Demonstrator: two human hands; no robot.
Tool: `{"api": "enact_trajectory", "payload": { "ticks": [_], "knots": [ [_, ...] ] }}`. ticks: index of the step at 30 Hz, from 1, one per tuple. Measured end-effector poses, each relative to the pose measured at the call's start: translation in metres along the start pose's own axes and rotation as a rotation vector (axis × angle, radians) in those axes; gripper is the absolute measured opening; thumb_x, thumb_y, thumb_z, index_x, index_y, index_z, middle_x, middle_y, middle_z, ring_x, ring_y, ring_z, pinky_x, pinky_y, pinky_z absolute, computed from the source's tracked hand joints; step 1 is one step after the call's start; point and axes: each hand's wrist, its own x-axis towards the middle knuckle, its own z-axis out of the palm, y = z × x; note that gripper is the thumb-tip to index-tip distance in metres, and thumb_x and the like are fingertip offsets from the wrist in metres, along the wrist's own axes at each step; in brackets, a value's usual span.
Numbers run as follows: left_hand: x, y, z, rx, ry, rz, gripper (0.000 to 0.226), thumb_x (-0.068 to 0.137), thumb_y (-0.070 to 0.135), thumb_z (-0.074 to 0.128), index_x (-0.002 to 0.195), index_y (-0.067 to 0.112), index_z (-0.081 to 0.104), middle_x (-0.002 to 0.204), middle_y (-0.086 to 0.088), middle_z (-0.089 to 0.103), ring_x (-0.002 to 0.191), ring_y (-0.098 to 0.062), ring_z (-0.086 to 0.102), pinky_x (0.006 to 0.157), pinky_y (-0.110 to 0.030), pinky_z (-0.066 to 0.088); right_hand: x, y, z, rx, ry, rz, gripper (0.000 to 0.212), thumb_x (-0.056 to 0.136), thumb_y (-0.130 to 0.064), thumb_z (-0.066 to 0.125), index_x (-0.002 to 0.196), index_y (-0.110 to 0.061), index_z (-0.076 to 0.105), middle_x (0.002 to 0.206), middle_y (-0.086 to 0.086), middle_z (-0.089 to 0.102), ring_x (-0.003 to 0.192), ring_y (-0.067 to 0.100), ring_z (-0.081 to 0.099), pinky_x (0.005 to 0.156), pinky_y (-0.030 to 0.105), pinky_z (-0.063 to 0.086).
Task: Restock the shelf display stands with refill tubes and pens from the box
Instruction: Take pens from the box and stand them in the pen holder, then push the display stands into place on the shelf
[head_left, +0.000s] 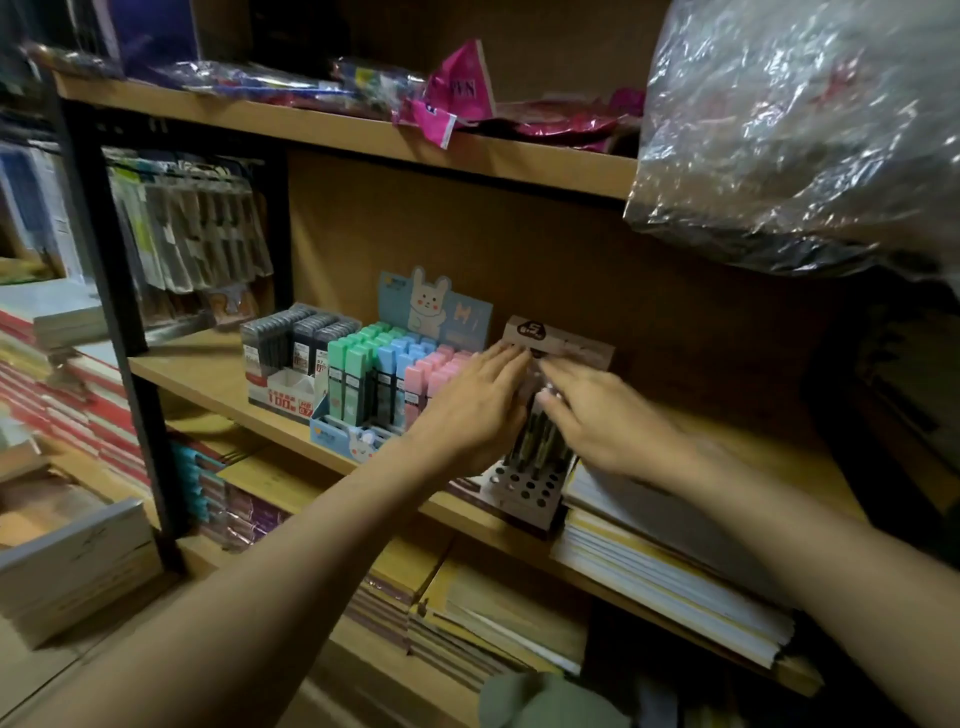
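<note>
On the middle wooden shelf (208, 371) stands a brown pen display stand (524, 488) with rows of holes and several dark pens (537, 439) upright in it. My left hand (475, 402) lies with straight fingers against the stand's left side. My right hand (597, 415) reaches over the pens, fingers extended onto their tops. To the left stands a rabbit-card stand of green, blue and pink refill tubes (384, 374), and further left a stand of dark refill tubes (291, 345). The box is not in view.
A stack of white and yellow notebooks (670, 582) lies right of the pen stand. A large clear plastic bag (795, 130) hangs at the upper right. Pink packets (457, 98) sit on the top shelf. Notebook piles fill the lower shelf and the left side.
</note>
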Motion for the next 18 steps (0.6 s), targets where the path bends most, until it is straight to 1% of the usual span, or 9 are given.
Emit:
{"api": "enact_trajectory", "payload": {
  "ticks": [2, 5, 6, 8, 10, 11, 14, 17, 18],
  "knots": [
    [0.002, -0.006, 0.007, 0.036, -0.075, 0.029, 0.052, 0.104, 0.03, 0.03, 0.152, 0.011, 0.024, 0.16, -0.009, 0.02, 0.148, -0.021, 0.012, 0.114, -0.024, 0.001, -0.002, 0.001, 0.007, -0.023, -0.056, -0.001, 0.057, 0.105, -0.038, 0.03, 0.154, -0.012, 0.019, 0.161, 0.005, 0.02, 0.149, 0.016, 0.016, 0.118, 0.027, 0.011],
    [0.002, -0.01, 0.01, 0.038, -0.1, 0.025, 0.054, 0.103, 0.035, 0.034, 0.151, 0.013, 0.026, 0.159, -0.008, 0.023, 0.147, -0.02, 0.017, 0.113, -0.023, 0.006, -0.004, 0.002, 0.014, -0.069, -0.132, 0.002, 0.061, 0.105, -0.041, 0.025, 0.155, -0.011, 0.009, 0.163, 0.007, 0.01, 0.15, 0.017, 0.009, 0.115, 0.024, 0.004],
    [0.004, -0.01, 0.009, 0.038, -0.101, 0.023, 0.055, 0.102, 0.036, 0.035, 0.151, 0.014, 0.027, 0.159, -0.008, 0.025, 0.147, -0.02, 0.018, 0.111, -0.023, 0.007, -0.004, 0.002, 0.013, -0.071, -0.146, 0.004, 0.061, 0.105, -0.042, 0.024, 0.156, -0.011, 0.008, 0.164, 0.007, 0.009, 0.15, 0.017, 0.007, 0.115, 0.024, 0.003],
    [0.008, -0.012, 0.005, 0.044, -0.106, 0.032, 0.055, 0.102, 0.039, 0.035, 0.151, 0.015, 0.028, 0.159, -0.007, 0.026, 0.147, -0.019, 0.02, 0.11, -0.022, 0.007, -0.003, 0.002, 0.009, -0.049, -0.16, 0.01, 0.061, 0.105, -0.042, 0.024, 0.156, -0.012, 0.007, 0.164, 0.006, 0.007, 0.15, 0.016, 0.007, 0.119, 0.027, 0.006],
    [0.008, -0.013, 0.002, 0.05, -0.115, 0.053, 0.055, 0.102, 0.038, 0.034, 0.151, 0.014, 0.027, 0.159, -0.008, 0.024, 0.147, -0.018, 0.017, 0.111, -0.022, 0.005, -0.004, 0.001, 0.009, -0.039, -0.15, 0.004, 0.062, 0.105, -0.042, 0.024, 0.156, -0.013, 0.006, 0.164, 0.004, 0.005, 0.15, 0.014, 0.004, 0.122, 0.03, 0.007],
    [0.007, -0.014, 0.002, 0.054, -0.129, 0.061, 0.056, 0.102, 0.038, 0.033, 0.152, 0.014, 0.025, 0.16, -0.007, 0.021, 0.148, -0.018, 0.015, 0.112, -0.022, 0.004, -0.006, 0.0, 0.01, -0.055, -0.143, -0.004, 0.062, 0.105, -0.042, 0.024, 0.156, -0.013, 0.005, 0.164, 0.004, 0.003, 0.15, 0.014, 0.003, 0.122, 0.03, 0.006],
    [0.002, -0.013, 0.005, 0.048, -0.173, 0.063, 0.057, 0.103, 0.033, 0.034, 0.154, 0.012, 0.019, 0.161, -0.008, 0.016, 0.149, -0.018, 0.009, 0.114, -0.022, 0.0, -0.007, -0.001, 0.012, -0.11, -0.161, -0.01, 0.063, 0.105, -0.044, 0.023, 0.156, -0.013, 0.004, 0.164, 0.005, 0.003, 0.15, 0.015, 0.004, 0.115, 0.024, 0.001],
    [0.004, -0.009, -0.004, 0.004, -0.236, 0.028, 0.061, 0.101, 0.033, 0.04, 0.154, 0.014, 0.016, 0.162, -0.006, 0.01, 0.149, -0.016, 0.003, 0.113, -0.022, -0.003, -0.001, -0.003, -0.002, -0.095, -0.254, -0.002, 0.062, 0.105, -0.043, 0.023, 0.156, -0.012, 0.009, 0.163, 0.006, 0.009, 0.15, 0.016, 0.01, 0.117, 0.026, 0.006],
    [0.003, -0.01, -0.011, -0.016, -0.238, 0.02, 0.062, 0.101, 0.031, 0.043, 0.154, 0.016, 0.016, 0.163, -0.005, 0.009, 0.149, -0.016, 0.002, 0.113, -0.023, -0.002, 0.003, -0.005, -0.008, -0.07, -0.242, -0.009, 0.059, 0.105, -0.042, 0.025, 0.155, -0.012, 0.014, 0.163, 0.005, 0.014, 0.149, 0.016, 0.014, 0.119, 0.028, 0.01]
  ]
}}
